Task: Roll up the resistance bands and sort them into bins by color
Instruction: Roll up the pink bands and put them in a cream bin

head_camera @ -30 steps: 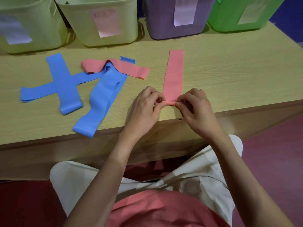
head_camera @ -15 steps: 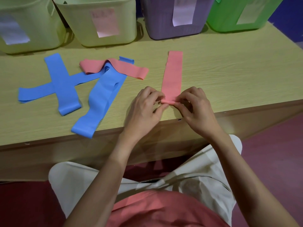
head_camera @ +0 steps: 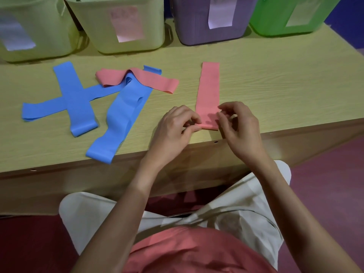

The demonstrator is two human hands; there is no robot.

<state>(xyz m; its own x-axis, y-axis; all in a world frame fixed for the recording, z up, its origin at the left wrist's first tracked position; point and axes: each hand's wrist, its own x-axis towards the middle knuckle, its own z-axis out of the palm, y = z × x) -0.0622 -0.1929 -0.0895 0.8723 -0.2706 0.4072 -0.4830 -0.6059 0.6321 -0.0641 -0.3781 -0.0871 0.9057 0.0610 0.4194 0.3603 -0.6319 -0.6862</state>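
rolling looks to be just starting on the straight pink band, which lies flat on the table and runs away from both hands toward the bins. its near end, right between the hands, is turned over into a small first fold. the left hand pinches that folded end at its own inner side, fingertips curled onto the edge, probably to keep the fold from springing open. the right hand sits at the other corner with fingers curled and spread just over the band; whether it truly grips the rubber or only hovers, i cannot tell. holding both corners would keep the roll square, so the band winds evenly.

the band is a flat, matte, salmon-pink strip with straight edges and a blunt far end, smooth apart from the curl near the hands; it looks thin and springy, likely to unroll if let go.

off beyond the left hand lies a second pink band draped over a blue band, and further out two more blue bands cross each other. past the fingertips stand four bins: two pale yellow-green bins, a purple bin and a green bin, each with a paper label.
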